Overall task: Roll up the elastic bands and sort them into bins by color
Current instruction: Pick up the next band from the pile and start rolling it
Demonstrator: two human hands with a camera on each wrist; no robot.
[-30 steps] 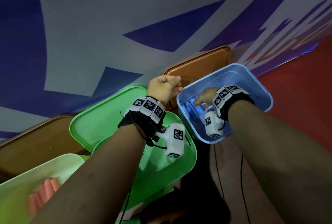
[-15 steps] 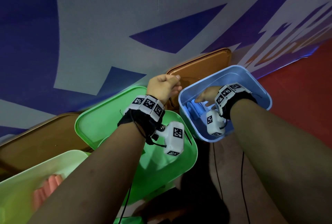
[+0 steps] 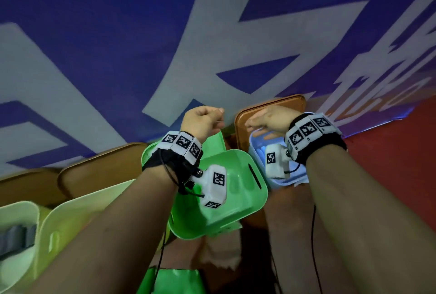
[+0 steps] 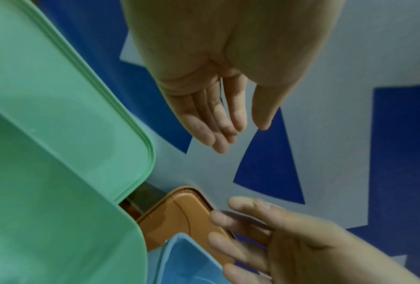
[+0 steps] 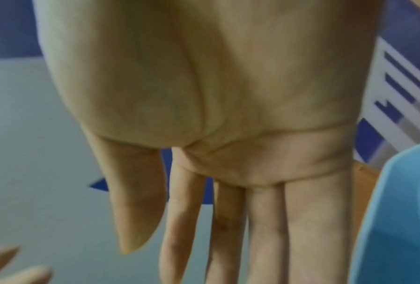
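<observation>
Your right hand [image 3: 269, 118] was open and held nothing. Its fingers [image 5: 267, 230] were straight and close together. In the head view it was just right of the middle of the frame, above the far edge of the blue bin [image 3: 256, 152]. Your left hand [image 3: 203, 122] sat just left of it, near the middle of the frame, above the far side of the green bin [image 3: 236, 199]. From the head view its fingers looked curled, but the left wrist view showed them only loosely bent [image 4: 218, 119], with nothing in them, so that grip was open too. The two hands were near each other and not touching.

Light blue rolled bands [image 3: 262, 152] lay inside the blue bin, partly hidden by your right wrist camera. A green lid [image 4: 58, 86] leaned behind the green bin. An orange lid [image 3: 271, 107] stood behind the blue bin. In the lower left of the frame there was a pale yellow-green bin [image 3: 61, 218]. At the far left edge another pale bin [image 3: 16, 213] held something grey [image 3: 16, 238], too blurred to tell what it was.
</observation>
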